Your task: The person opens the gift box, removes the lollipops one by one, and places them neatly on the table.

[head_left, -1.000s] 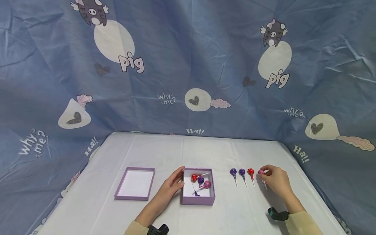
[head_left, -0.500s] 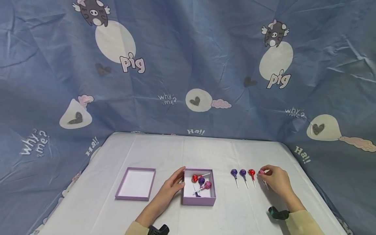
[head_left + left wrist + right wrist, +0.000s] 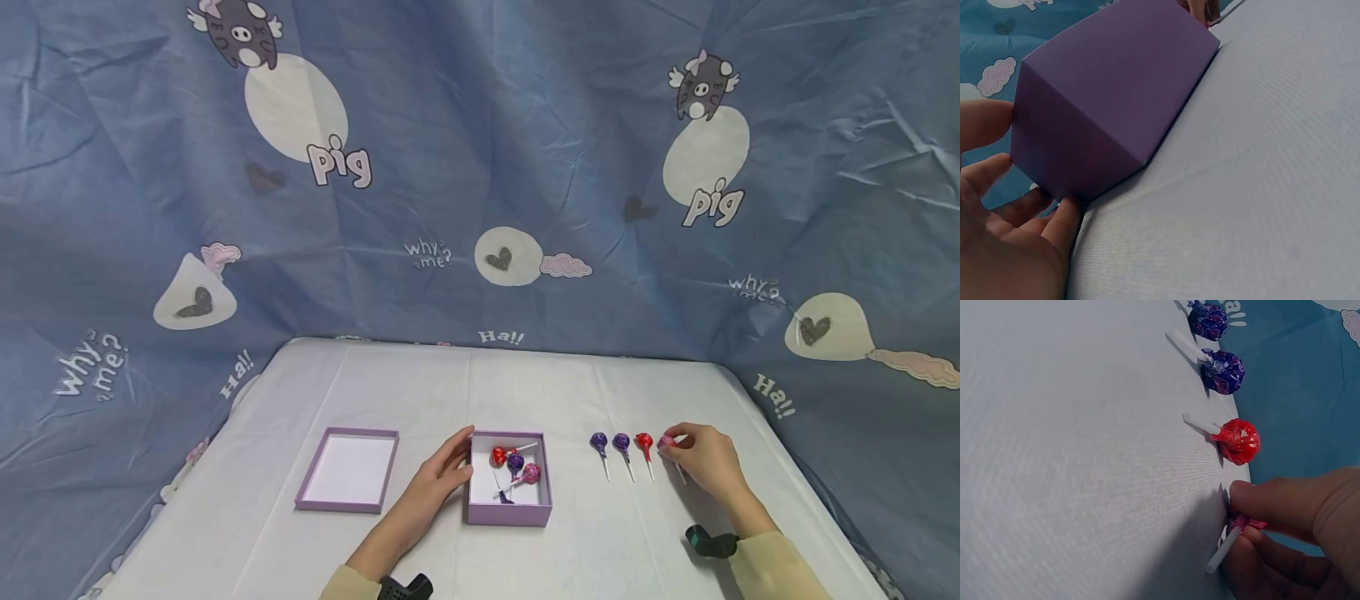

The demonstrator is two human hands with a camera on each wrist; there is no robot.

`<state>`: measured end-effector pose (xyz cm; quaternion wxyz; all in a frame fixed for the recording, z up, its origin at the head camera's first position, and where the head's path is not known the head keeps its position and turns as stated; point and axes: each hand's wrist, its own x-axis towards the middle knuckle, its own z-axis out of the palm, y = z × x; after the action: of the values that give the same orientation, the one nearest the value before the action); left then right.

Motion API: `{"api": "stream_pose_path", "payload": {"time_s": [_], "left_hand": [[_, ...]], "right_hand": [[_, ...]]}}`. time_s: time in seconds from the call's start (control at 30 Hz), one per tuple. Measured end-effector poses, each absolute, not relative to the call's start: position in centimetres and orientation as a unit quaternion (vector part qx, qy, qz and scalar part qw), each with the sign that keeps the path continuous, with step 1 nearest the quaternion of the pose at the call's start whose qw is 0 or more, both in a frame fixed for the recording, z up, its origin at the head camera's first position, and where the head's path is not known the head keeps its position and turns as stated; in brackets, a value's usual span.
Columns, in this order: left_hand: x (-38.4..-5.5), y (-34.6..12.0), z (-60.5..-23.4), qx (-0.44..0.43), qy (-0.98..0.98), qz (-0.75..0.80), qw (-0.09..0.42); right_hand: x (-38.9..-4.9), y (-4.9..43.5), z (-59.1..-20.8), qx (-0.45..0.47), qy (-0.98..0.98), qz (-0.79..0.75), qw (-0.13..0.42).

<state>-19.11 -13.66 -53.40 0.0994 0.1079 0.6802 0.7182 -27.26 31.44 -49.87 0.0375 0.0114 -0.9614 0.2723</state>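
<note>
My left hand (image 3: 431, 479) rests against the left side of an uncovered purple box (image 3: 506, 515), fingertips touching its wall, as the left wrist view (image 3: 1075, 140) also has it. Inside lie a red lollipop (image 3: 498, 456), a purple lollipop (image 3: 515, 462) and a pink lollipop (image 3: 531, 473), partly crossing one another. Over at the right, my right hand (image 3: 705, 458) pinches another pink lollipop (image 3: 1241, 522) between thumb and fingers, close over the cloth; its candy end is mostly hidden. Left of it, a red lollipop (image 3: 644, 442) and two purple lollipops (image 3: 621, 442) lie in a row, sticks toward me.
A shallow purple lid (image 3: 347, 506) with a white inside lies left of the box. White cloth (image 3: 450, 383) covers the table. Behind it hangs a blue printed curtain (image 3: 420, 300). A dark camera is strapped on each wrist.
</note>
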Motion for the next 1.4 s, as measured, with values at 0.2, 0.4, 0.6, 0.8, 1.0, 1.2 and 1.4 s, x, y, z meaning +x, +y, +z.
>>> {"api": "stream_pose_path", "payload": {"time_s": [0.2,0.4,0.6,0.8,1.0,1.2,1.4], "left_hand": [[-19.1,-13.6,-53.4,0.110,0.678,0.720,0.099],[-19.1,-13.6,-53.4,0.108,0.683,0.716,0.098],[-19.1,-13.6,-53.5,0.107,0.682,0.716,0.100],[-19.1,-13.6,-53.4,0.109,0.684,0.715,0.099],[-19.1,-13.7,-53.3,0.108,0.685,0.714,0.095],[-19.0,-13.7,-53.4,0.102,0.685,0.715,0.097],[-19.0,-13.6,-53.4,0.103,0.687,0.713,0.095]], "right_hand": [[-27.5,31.6,-50.0,0.007,-0.961,0.277,0.024],[-27.5,31.6,-50.2,-0.007,-0.958,0.286,0.006],[-27.5,31.5,-50.4,-0.011,-0.958,0.286,0.002],[-27.4,31.5,-50.0,-0.006,-0.959,0.284,-0.003],[-27.2,31.6,-49.5,-0.012,-0.959,0.281,-0.011],[-26.9,31.9,-48.6,-0.006,-0.964,0.267,0.000],[-26.6,32.1,-47.7,0.018,-0.962,0.268,0.052]]}}
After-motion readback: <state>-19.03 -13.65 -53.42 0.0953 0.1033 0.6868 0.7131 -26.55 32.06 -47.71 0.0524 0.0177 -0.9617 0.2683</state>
